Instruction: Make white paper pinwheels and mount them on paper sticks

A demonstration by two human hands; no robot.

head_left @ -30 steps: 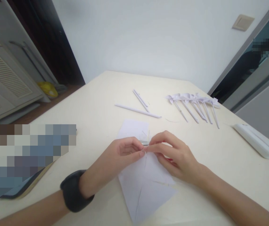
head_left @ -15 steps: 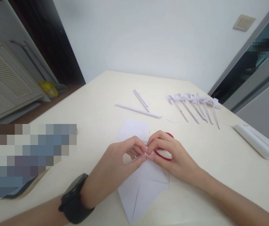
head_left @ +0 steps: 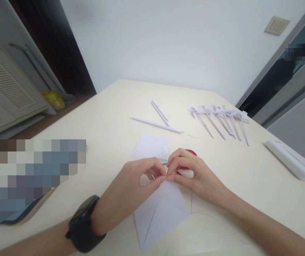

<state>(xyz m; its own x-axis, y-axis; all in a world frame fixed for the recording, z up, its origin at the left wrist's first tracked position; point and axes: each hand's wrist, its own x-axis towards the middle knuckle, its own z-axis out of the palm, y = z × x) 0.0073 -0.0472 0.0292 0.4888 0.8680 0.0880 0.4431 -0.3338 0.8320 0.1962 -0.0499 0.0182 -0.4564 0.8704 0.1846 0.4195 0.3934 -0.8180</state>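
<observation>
A white square of paper (head_left: 163, 213), with a cut or crease running in from its lower corner, hangs below both hands. My left hand (head_left: 144, 177), a black watch on its wrist, pinches the paper's upper edge between thumb and fingertips. Opposite it, my right hand (head_left: 185, 169) is closed in a pinch at the same spot, fingertips touching the left ones. The tiny bit of paper between the fingertips is mostly hidden. Behind the right hand show red-handled scissors (head_left: 191, 152), partly covered.
Another white paper sheet (head_left: 149, 146) lies just beyond my hands. Rolled paper sticks (head_left: 156, 125) are farther back. Several paper pinwheels (head_left: 219, 112) on sticks line the back right. A white plastic-wrapped pack (head_left: 291, 160) sits at the right edge. A pixelated area covers the left.
The paper has turned slightly, its lower corner shifting left and up a little. Both hands stay pinched together in nearly the same place.
</observation>
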